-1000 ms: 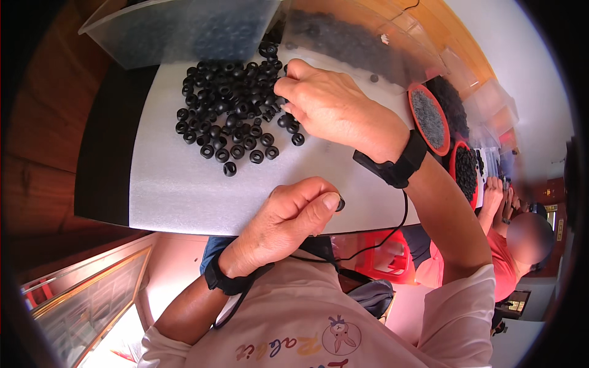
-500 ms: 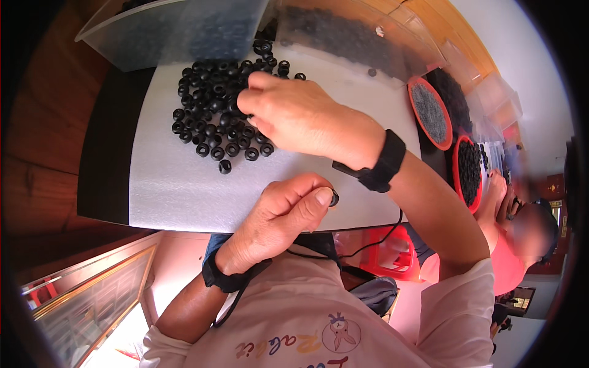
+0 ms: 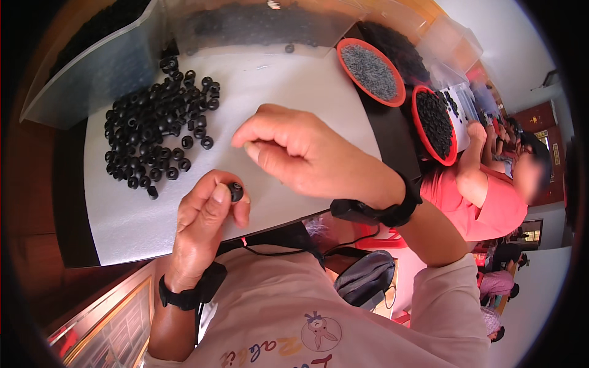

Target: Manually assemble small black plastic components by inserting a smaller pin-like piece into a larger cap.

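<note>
A black bead [image 3: 236, 192] is being pinched by the left hand [image 3: 202, 211], near a bead pile [image 3: 147, 126]; whether anything is being grasped by the right hand [image 3: 297, 150] cannot be told.

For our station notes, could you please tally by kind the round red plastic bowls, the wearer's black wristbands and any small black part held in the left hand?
Round red plastic bowls: 2
Black wristbands: 2
Small black part held in the left hand: 1
Total: 5
</note>
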### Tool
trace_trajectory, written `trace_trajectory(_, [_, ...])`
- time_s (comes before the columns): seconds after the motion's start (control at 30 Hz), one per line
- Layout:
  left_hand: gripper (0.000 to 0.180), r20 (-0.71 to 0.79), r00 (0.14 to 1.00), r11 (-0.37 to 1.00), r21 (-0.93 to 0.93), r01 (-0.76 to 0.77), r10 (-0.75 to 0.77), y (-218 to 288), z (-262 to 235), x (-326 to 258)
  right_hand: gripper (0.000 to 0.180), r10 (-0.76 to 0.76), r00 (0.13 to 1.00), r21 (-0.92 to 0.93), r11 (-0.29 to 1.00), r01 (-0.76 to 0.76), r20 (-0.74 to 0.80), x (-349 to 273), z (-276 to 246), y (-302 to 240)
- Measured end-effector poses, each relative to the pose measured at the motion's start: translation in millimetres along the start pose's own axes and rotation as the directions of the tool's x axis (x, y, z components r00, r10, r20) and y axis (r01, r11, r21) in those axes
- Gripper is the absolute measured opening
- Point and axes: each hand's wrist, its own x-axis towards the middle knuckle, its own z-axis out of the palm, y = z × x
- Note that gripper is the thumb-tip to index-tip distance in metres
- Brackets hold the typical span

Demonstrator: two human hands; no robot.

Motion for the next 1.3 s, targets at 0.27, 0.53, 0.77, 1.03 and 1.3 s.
trace_trajectory(0.27, [0.037, 0.029, 0.999, 0.999, 0.000, 0.044, -0.044, 2.5, -2.4, -2.4, 0.008, 0.310, 0.937, 0.382, 0.856, -0.348, 0.158, -24.7, -2.1, -20.1])
trace_trajectory(0.53, [0.037, 0.084, 0.995, 0.997, -0.058, 0.058, -0.053, 3.1, -3.9, -2.6, 0.007, 0.198, 0.978, 0.419, 0.884, -0.208, 0.067, -30.1, -1.3, -27.3])
trace_trajectory(0.77, [0.036, 0.112, 0.990, 0.996, -0.029, 0.089, -0.085, 7.2, -4.4, -3.6, 0.009, 0.101, 0.993, 0.337, 0.934, -0.114, 0.056, -29.0, 0.4, -26.6])
trace_trajectory(1.03, [0.040, 0.088, 0.992, 0.996, 0.038, 0.084, -0.087, 7.6, -1.1, -5.3, 0.011, -0.078, 0.997, 0.192, 0.978, 0.077, -0.003, -31.1, 5.0, -25.9])
trace_trajectory(1.3, [0.046, 0.058, 0.995, 0.995, 0.067, 0.072, -0.076, 5.7, -0.3, -4.0, 0.017, -0.010, 1.000, 0.150, 0.989, 0.012, -0.012, -35.7, 2.5, -31.1])
